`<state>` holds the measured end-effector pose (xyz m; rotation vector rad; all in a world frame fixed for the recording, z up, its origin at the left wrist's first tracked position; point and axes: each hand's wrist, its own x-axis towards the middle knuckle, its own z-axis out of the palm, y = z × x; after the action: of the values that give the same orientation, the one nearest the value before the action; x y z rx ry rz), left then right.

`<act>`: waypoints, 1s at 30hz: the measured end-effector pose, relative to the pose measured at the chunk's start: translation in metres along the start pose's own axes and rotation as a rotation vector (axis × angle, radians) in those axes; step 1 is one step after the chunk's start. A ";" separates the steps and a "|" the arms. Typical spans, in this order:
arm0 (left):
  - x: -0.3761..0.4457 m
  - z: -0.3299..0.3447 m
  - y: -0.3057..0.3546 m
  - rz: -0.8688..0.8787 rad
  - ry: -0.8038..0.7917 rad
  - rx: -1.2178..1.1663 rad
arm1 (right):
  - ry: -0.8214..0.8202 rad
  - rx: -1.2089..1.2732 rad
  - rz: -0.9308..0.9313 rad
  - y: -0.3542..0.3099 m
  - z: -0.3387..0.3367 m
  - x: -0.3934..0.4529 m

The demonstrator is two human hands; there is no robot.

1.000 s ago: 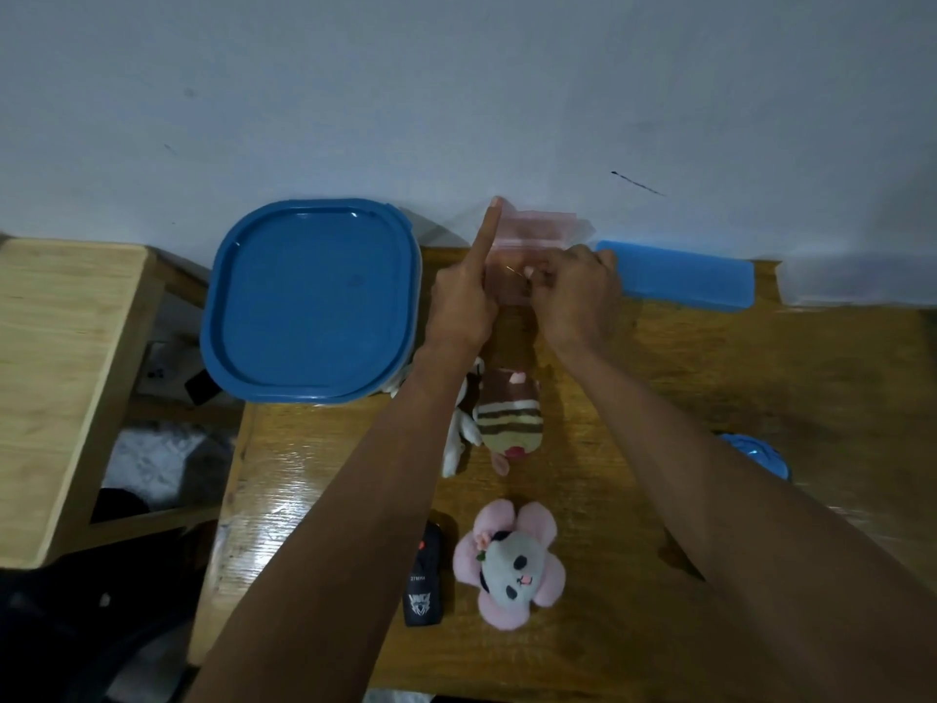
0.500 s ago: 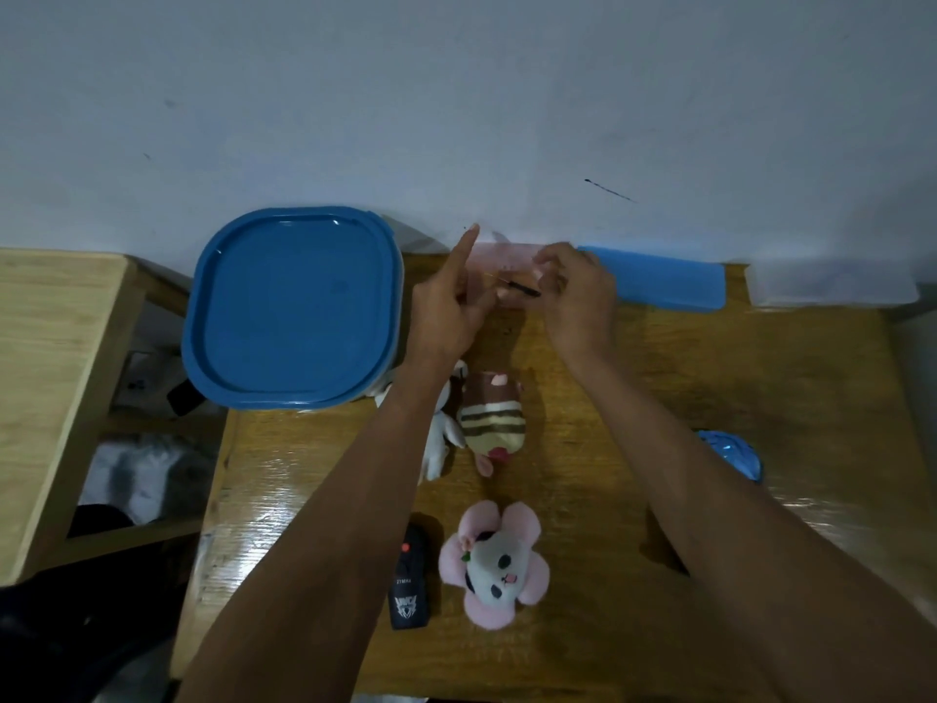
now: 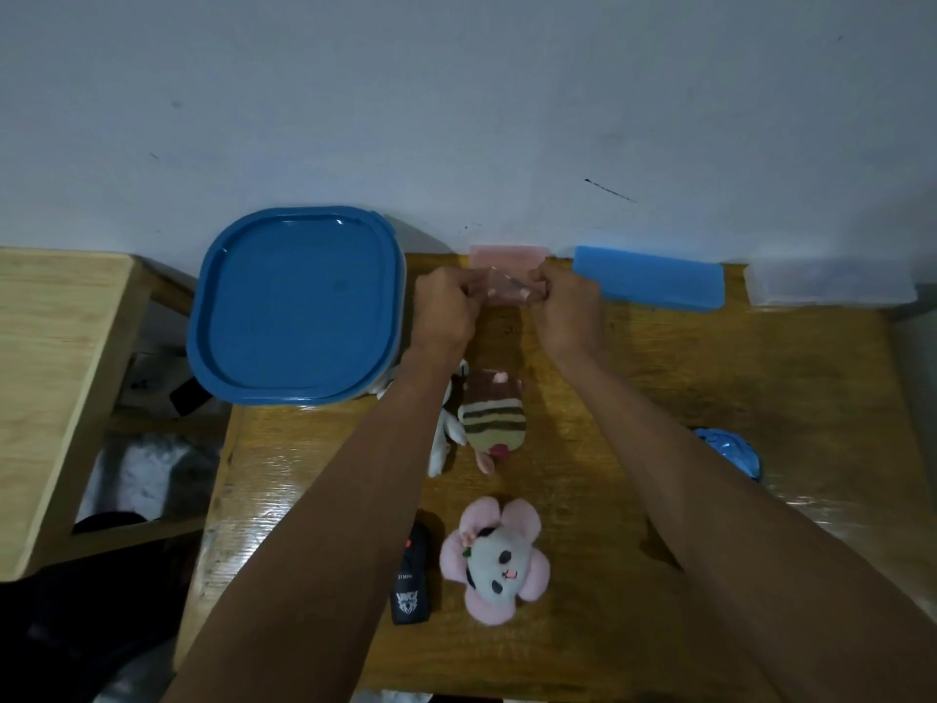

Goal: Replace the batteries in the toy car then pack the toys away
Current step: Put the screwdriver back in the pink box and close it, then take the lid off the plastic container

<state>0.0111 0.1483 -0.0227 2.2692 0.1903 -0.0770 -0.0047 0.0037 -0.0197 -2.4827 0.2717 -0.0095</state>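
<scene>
Both hands, left (image 3: 442, 311) and right (image 3: 567, 308), pinch opposite ends of a small pink clear box (image 3: 507, 291) just right of the blue lid (image 3: 296, 304), its long axis spanning evenly between the two grips.

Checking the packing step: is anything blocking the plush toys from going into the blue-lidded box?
Yes. The blue lid sits closed on the box, covering its opening. Both hands grip a pink case near the wall, beyond the toys.
</scene>
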 end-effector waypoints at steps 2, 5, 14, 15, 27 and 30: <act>0.001 -0.004 0.007 0.012 -0.037 0.083 | -0.017 -0.079 0.019 -0.008 -0.005 0.003; -0.006 -0.017 0.021 0.045 -0.106 0.180 | -0.029 -0.194 0.050 -0.025 -0.018 0.006; -0.037 -0.135 0.002 0.165 0.285 0.073 | -0.013 0.242 -0.031 -0.117 -0.016 -0.040; -0.037 -0.152 -0.013 0.125 0.302 0.098 | -0.033 0.262 -0.027 -0.127 -0.009 -0.049; -0.059 -0.224 -0.116 -0.178 0.053 0.271 | -0.075 0.057 0.041 -0.156 0.056 -0.087; -0.062 -0.221 -0.116 -0.140 0.095 0.278 | -0.021 0.053 0.052 -0.157 0.060 -0.087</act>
<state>-0.0710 0.3831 0.0406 2.5364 0.4112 -0.0726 -0.0556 0.1793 0.0311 -2.4209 0.3225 0.0299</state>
